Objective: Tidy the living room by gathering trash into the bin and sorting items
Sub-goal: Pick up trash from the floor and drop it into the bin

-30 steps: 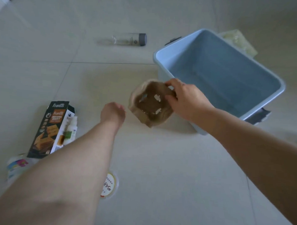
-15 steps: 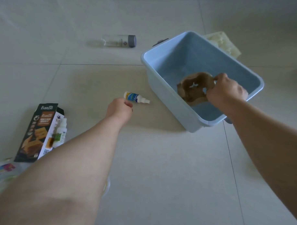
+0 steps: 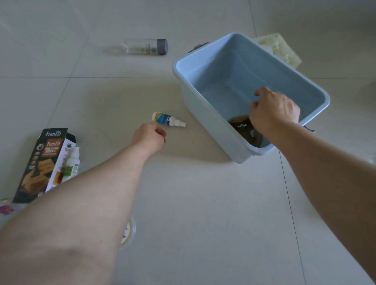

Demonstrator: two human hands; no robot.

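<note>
A light blue plastic bin [image 3: 207, 113] stands on the tiled floor at centre right. A crumpled brown paper bag [image 3: 243, 128] lies inside it at the near corner. My right hand [image 3: 272, 112] hovers over the bin just above the bag, fingers loosely apart and holding nothing. A small white spray bottle with a blue label [image 3: 167, 119] lies on the floor left of the bin. My left hand [image 3: 149, 137] is just below that bottle, fingers curled, not touching it.
A dark Franzzi biscuit box [image 3: 43, 163] lies at the left with a small white bottle [image 3: 72, 164] beside it. A clear bottle with a grey cap [image 3: 146, 46] lies farther back. A pale crumpled bag [image 3: 278, 48] sits behind the bin. A round lid [image 3: 128, 232] shows under my left arm.
My right hand carried the brown paper bag over the bin and let it go; the bag now lies inside. My left hand stayed near the small spray bottle.
</note>
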